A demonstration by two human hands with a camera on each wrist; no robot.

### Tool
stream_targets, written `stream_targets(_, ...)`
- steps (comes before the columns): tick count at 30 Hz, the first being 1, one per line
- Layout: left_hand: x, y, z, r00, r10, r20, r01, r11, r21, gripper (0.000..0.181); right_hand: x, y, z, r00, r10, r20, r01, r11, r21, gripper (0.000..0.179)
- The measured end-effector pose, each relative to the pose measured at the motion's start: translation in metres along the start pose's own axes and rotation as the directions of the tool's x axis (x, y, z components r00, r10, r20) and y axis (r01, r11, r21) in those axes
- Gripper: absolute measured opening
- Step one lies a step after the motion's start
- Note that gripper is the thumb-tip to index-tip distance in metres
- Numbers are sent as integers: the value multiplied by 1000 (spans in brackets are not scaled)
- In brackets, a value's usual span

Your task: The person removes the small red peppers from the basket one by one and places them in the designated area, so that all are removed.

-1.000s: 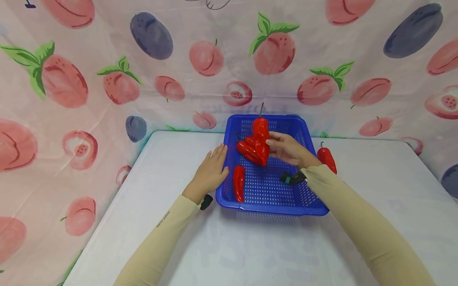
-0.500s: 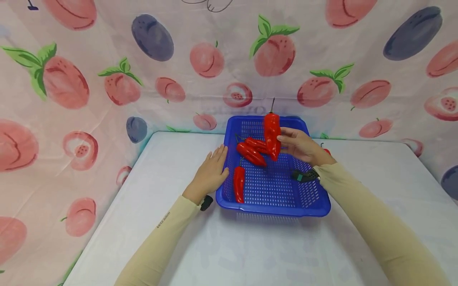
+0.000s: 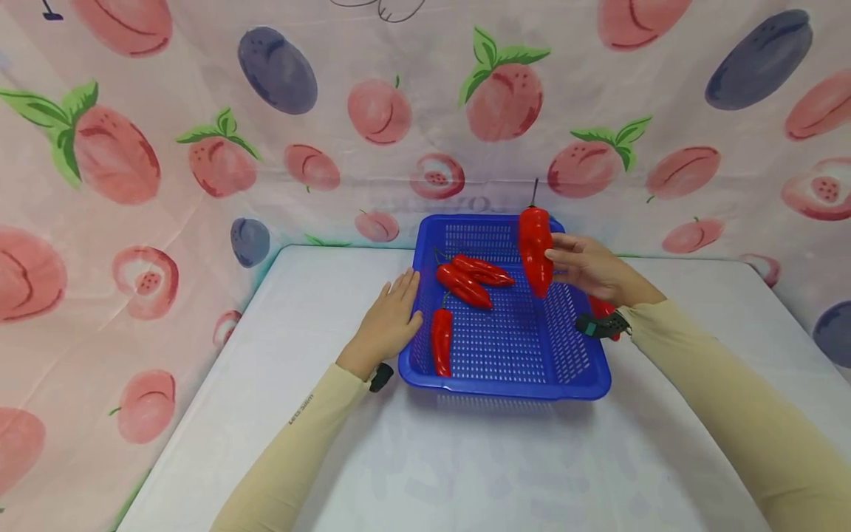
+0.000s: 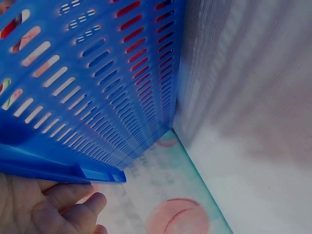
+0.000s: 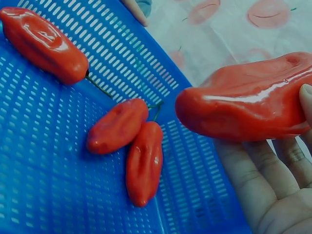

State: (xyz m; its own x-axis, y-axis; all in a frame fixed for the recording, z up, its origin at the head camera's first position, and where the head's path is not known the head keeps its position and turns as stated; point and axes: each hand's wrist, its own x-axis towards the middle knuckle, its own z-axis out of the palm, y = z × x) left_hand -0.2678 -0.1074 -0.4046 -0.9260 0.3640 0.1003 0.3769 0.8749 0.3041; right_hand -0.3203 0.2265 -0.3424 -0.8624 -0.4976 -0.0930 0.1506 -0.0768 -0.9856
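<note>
My right hand [image 3: 592,270] holds a glossy red pepper [image 3: 535,251] upright, stem up, above the right part of a blue plastic basket [image 3: 505,389]. In the right wrist view the thumb and fingers grip the red pepper [image 5: 243,105] from its side. My left hand [image 3: 385,321] lies flat with straight fingers along the basket's left rim. The left wrist view shows that hand's fingers [image 4: 73,195] beneath the rim of the slotted basket wall [image 4: 122,87]. Inside the basket, two peppers [image 3: 465,287] lie close together at the back left, and another pepper [image 3: 442,343] lies at the front left.
Outside the basket on the right, one more red pepper [image 3: 601,307] lies on the white table [image 3: 319,295], partly hidden by my right wrist. A fruit-printed cloth [image 3: 412,89] hangs behind the table and along its left side.
My right hand has carried the pepper rightward from above the pair at the back left toward the basket's right side. My left hand has stayed on the rim.
</note>
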Motion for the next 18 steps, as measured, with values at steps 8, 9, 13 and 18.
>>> stream_targets(8,0,-1,1,1000,6,-10,-7,1000,-10,66,-16,-10,-10,1000,2,-7,-2,1000,-21,24)
stream_targets(9,0,-1,1,1000,8,-10,-8,1000,-11,66,-18,-11,-11,1000,4,-8,-4,1000,-24,25)
stream_targets(13,0,-1,1,1000,9,-8,-9,1000,-19,66,-26,-14,-18,1000,17,-18,-18,999,-28,26)
stream_targets(18,-1,-1,1,1000,9,-8,-9,1000,-22,66,-37,-18,-28,998,39,-56,-39,999,-6,28)
